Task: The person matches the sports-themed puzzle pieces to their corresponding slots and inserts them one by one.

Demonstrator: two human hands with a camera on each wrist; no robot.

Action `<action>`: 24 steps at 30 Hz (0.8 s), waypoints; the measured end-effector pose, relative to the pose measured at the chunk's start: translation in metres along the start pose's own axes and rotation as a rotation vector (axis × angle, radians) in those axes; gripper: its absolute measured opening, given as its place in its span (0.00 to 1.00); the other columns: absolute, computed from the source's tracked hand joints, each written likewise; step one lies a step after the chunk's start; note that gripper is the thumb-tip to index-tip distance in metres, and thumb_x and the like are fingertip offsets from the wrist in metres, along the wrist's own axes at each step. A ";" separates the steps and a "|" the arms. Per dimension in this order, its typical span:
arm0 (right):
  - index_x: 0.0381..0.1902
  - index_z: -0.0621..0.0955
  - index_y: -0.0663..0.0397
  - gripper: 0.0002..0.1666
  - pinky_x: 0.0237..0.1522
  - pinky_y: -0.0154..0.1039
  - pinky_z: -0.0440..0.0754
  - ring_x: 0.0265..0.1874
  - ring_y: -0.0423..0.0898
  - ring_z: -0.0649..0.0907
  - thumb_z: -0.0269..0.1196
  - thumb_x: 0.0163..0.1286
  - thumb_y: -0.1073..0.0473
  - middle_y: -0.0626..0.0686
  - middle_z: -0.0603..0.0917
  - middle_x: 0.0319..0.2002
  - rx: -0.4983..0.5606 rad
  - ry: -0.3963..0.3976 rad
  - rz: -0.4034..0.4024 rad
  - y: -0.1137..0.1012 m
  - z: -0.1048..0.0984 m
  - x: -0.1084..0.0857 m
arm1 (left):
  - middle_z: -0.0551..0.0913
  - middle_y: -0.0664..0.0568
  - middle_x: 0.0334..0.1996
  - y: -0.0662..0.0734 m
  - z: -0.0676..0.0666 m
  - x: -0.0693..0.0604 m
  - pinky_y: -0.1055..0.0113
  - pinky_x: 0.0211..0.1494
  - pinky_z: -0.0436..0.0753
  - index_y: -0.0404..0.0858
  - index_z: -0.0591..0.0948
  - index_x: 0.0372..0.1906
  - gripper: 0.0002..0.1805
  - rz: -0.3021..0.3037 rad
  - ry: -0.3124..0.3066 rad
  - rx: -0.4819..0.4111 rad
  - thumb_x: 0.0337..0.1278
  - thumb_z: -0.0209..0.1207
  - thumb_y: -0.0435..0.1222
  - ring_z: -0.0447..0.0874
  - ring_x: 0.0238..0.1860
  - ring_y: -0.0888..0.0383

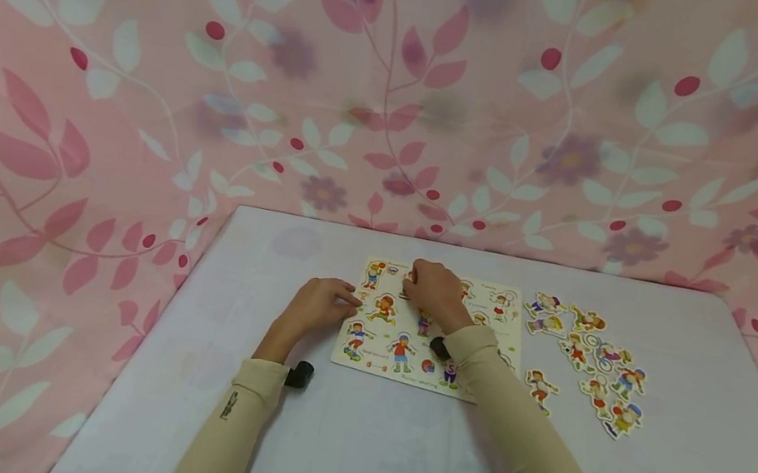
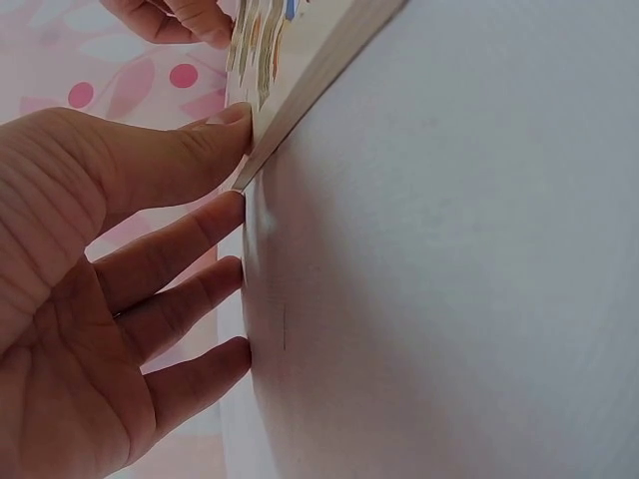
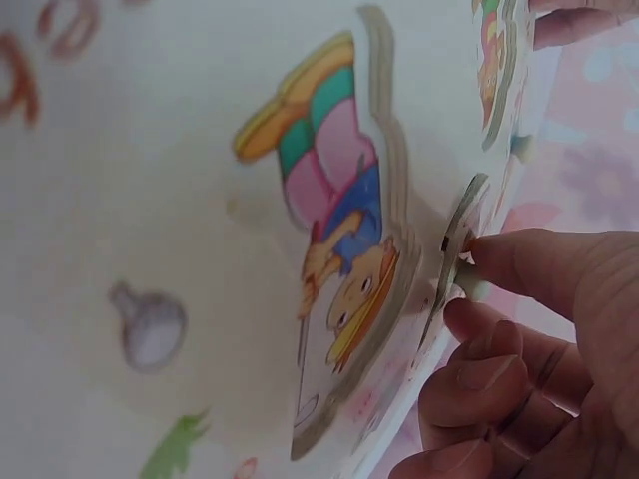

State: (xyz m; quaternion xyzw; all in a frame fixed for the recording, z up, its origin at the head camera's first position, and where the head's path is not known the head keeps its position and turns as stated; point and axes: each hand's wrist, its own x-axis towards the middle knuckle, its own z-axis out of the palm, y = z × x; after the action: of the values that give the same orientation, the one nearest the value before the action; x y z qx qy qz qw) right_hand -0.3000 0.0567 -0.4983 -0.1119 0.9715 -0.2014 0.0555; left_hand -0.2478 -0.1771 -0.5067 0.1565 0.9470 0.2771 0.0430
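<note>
A wooden puzzle board (image 1: 379, 342) with cartoon sports figures lies on the table. My right hand (image 1: 438, 291) is over its upper part. Thumb and forefinger pinch a thin puzzle piece (image 3: 457, 235), which stands tilted against the board in the right wrist view; its picture is mostly hidden. Beside it a child figure in a yellow cap (image 3: 344, 200) lies on the board. My left hand (image 1: 322, 302) is at the board's left edge. Its thumb touches the board's side, and the extended fingers (image 2: 180, 309) rest on the tabletop.
Several loose figure pieces (image 1: 630, 382) lie to the right of the board, one (image 1: 540, 387) close to its right edge. White cloth covers the table (image 1: 371, 455). A pink floral curtain (image 1: 402, 105) hangs behind the far edge.
</note>
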 end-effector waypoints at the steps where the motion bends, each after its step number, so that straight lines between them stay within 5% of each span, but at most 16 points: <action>1: 0.26 0.74 0.51 0.15 0.20 0.39 0.68 0.20 0.46 0.75 0.59 0.71 0.51 0.50 0.77 0.21 -0.007 0.006 -0.004 -0.001 0.000 0.000 | 0.84 0.48 0.54 0.000 0.000 0.000 0.51 0.66 0.71 0.42 0.91 0.42 0.09 0.001 0.001 0.001 0.55 0.70 0.37 0.77 0.61 0.48; 13: 0.31 0.75 0.53 0.12 0.21 0.43 0.72 0.22 0.47 0.77 0.60 0.71 0.52 0.51 0.78 0.24 -0.092 0.020 0.004 -0.006 0.001 -0.007 | 0.84 0.47 0.54 -0.002 0.002 0.001 0.51 0.65 0.71 0.42 0.91 0.41 0.09 0.015 0.003 -0.017 0.54 0.70 0.37 0.77 0.60 0.47; 24: 0.30 0.76 0.52 0.12 0.22 0.40 0.71 0.22 0.46 0.76 0.60 0.71 0.52 0.50 0.79 0.25 -0.032 0.022 0.000 -0.002 0.003 -0.009 | 0.84 0.48 0.54 -0.003 0.001 0.000 0.51 0.65 0.72 0.42 0.91 0.41 0.09 0.021 0.009 -0.003 0.55 0.70 0.37 0.78 0.60 0.47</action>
State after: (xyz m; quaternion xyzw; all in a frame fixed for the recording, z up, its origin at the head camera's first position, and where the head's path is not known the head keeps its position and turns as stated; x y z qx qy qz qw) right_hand -0.2903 0.0557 -0.4994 -0.1102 0.9751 -0.1873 0.0429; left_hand -0.2485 -0.1791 -0.5095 0.1653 0.9451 0.2797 0.0363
